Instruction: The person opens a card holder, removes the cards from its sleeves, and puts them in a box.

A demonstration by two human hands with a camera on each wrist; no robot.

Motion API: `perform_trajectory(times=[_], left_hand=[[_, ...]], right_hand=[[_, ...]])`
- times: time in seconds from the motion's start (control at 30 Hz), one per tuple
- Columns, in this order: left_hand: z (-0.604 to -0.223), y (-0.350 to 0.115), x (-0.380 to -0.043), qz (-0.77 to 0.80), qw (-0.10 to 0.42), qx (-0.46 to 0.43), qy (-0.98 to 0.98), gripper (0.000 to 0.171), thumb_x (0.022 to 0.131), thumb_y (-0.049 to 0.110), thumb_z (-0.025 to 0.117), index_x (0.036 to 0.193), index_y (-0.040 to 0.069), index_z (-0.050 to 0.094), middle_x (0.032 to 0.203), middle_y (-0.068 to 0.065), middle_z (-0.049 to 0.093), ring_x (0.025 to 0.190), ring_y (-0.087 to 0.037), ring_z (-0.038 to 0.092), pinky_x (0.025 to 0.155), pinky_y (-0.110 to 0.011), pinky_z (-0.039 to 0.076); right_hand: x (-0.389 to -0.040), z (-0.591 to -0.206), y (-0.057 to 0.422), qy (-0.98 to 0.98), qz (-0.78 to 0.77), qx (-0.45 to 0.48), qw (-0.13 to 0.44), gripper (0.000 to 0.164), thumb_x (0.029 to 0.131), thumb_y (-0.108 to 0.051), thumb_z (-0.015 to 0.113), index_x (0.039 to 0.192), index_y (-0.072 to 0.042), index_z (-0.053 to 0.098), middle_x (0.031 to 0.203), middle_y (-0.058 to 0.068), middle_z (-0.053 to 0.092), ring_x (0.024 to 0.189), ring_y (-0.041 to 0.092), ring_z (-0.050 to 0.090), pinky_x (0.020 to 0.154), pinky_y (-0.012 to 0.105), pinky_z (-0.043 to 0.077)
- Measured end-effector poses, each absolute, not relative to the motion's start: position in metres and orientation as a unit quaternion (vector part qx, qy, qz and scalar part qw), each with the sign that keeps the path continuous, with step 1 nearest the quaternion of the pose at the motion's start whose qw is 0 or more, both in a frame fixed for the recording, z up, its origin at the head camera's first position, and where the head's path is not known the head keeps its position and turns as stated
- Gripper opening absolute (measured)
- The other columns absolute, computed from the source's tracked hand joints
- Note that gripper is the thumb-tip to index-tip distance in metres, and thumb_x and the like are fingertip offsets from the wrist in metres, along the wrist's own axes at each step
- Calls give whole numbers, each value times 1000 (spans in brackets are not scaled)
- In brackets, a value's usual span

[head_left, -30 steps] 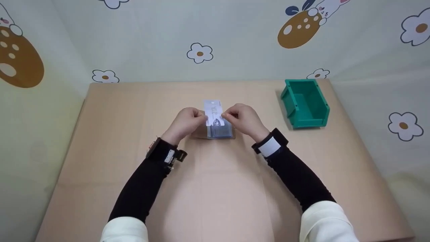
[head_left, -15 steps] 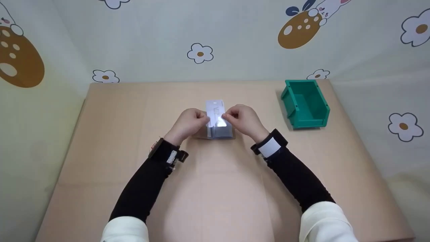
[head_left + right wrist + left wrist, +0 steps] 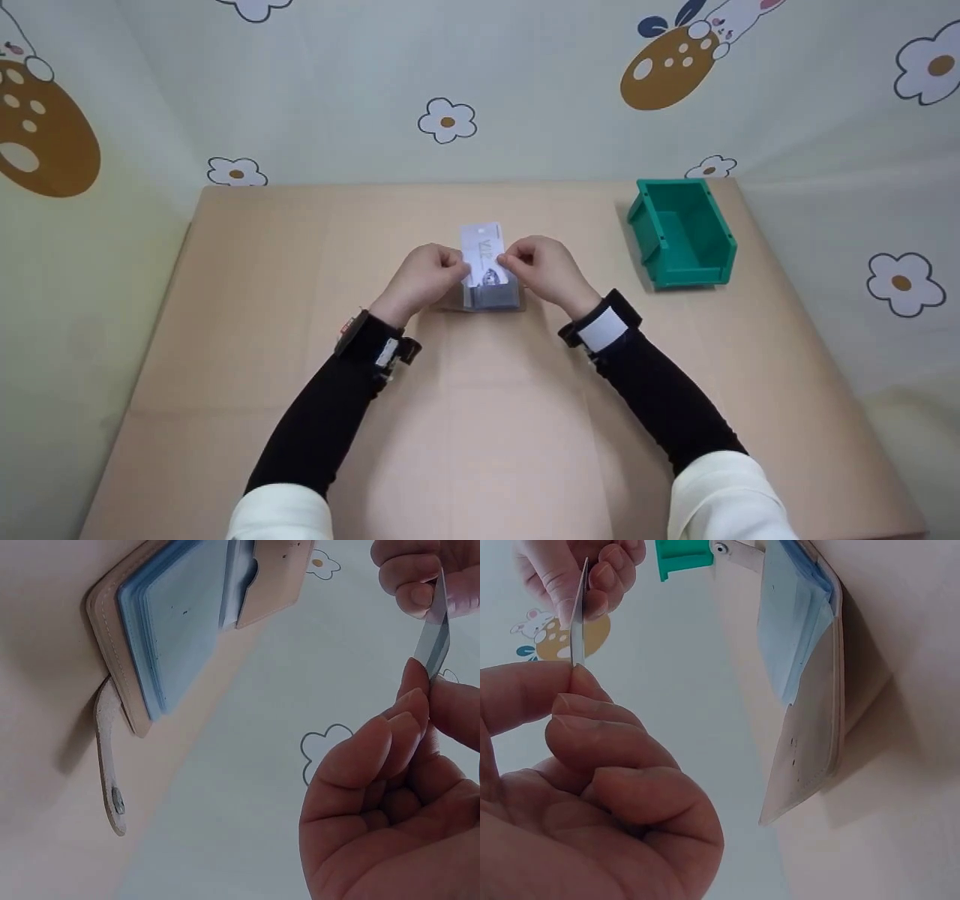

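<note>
In the head view, a white card [image 3: 481,238] marked "VIP" is stretched between both hands at mid-table. My left hand [image 3: 424,277] pinches its left edge between thumb and index finger, and my right hand [image 3: 551,271] pinches the right edge the same way. Both wrist views show the card [image 3: 577,626] edge-on, slightly bent. Below it, apart from the card, a tan card holder [image 3: 112,622] lies spread on the table. Its stacked bluish clear sleeves [image 3: 184,637] are exposed, and a strap [image 3: 107,757] with a metal snap sticks out from one side.
A green plastic bin [image 3: 682,240] stands at the table's back right, its low front toward me. Brown board covers the table [image 3: 517,435]. Pale curtains [image 3: 337,90] printed with flowers and rabbits hang behind and along both sides.
The card and both hands have shifted slightly right and nearer, with the card's tilt changing; a glare on it half a second ago is gone. The card holder and bin stay put.
</note>
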State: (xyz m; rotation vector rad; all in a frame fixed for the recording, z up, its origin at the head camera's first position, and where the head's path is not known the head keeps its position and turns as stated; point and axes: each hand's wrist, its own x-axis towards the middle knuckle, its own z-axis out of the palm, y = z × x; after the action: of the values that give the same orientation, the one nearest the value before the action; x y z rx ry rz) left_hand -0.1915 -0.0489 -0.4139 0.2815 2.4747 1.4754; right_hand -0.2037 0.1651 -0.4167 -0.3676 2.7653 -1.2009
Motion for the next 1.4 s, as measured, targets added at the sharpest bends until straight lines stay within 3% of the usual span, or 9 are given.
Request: perform_trajectory(times=[0.23, 0.47, 0.57, 0.67, 0.77, 0.93, 1.13, 1.4], left_hand=[[-417, -49, -191, 480, 105, 85, 867, 38, 92, 17, 60, 59, 15, 41, 59, 5, 37, 57, -12, 39, 54, -27, 30], [-429, -56, -190, 320, 5, 39, 947, 17, 89, 17, 61, 77, 7, 65, 75, -3, 62, 70, -21, 58, 63, -38, 47], [-435, -60, -191, 266, -29, 23, 963, 20, 88, 16, 62, 70, 6, 63, 70, -5, 59, 63, -23, 56, 55, -39, 45], [-440, -63, -192, 243, -40, 9, 969, 30, 88, 15, 64, 62, 9, 51, 64, -4, 50, 60, -22, 50, 51, -37, 40], [-444, -64, -192, 236, -33, -3, 971, 35, 89, 17, 67, 62, 10, 45, 65, -4, 48, 60, -22, 50, 51, -37, 40], [-448, -67, -192, 226, -9, -8, 974, 32, 89, 22, 68, 66, 8, 51, 69, -7, 53, 63, -24, 53, 55, -40, 45], [-450, -69, -192, 227, 38, -15, 973, 31, 90, 20, 64, 64, 10, 51, 66, -4, 51, 62, -21, 49, 52, -35, 38], [-455, -72, -194, 242, 70, -15, 968, 34, 90, 14, 58, 60, 13, 42, 62, -1, 44, 59, -20, 46, 50, -32, 33]], right_hand=[[-207, -418, 170, 905, -404, -121, 52, 21, 98, -21, 62, 84, -6, 66, 79, 3, 57, 72, 17, 51, 64, 29, 41], [-212, -417, 195, 912, -396, -99, 29, 21, 99, -20, 60, 85, -4, 63, 75, 3, 52, 69, 18, 49, 63, 30, 41], [-214, -417, 212, 916, -392, -81, 19, 22, 100, -21, 59, 88, -4, 63, 76, 4, 52, 70, 19, 48, 63, 31, 40], [-217, -417, 229, 919, -390, -65, 12, 23, 100, -22, 58, 89, -3, 62, 79, 7, 52, 71, 21, 47, 63, 32, 37], [-219, -415, 246, 920, -390, -43, 11, 23, 101, -23, 57, 90, -3, 62, 81, 8, 53, 71, 22, 46, 62, 31, 36], [-219, -409, 272, 921, -389, 0, 17, 31, 102, -31, 55, 96, -2, 63, 80, 8, 51, 71, 22, 46, 59, 30, 36], [-219, -404, 300, 916, -396, 55, 26, 40, 102, -41, 52, 107, -4, 64, 88, 9, 53, 76, 22, 49, 63, 29, 39], [-221, -400, 336, 925, -371, 77, 8, 41, 102, -43, 49, 102, -4, 63, 83, 5, 51, 74, 20, 47, 62, 30, 37]])
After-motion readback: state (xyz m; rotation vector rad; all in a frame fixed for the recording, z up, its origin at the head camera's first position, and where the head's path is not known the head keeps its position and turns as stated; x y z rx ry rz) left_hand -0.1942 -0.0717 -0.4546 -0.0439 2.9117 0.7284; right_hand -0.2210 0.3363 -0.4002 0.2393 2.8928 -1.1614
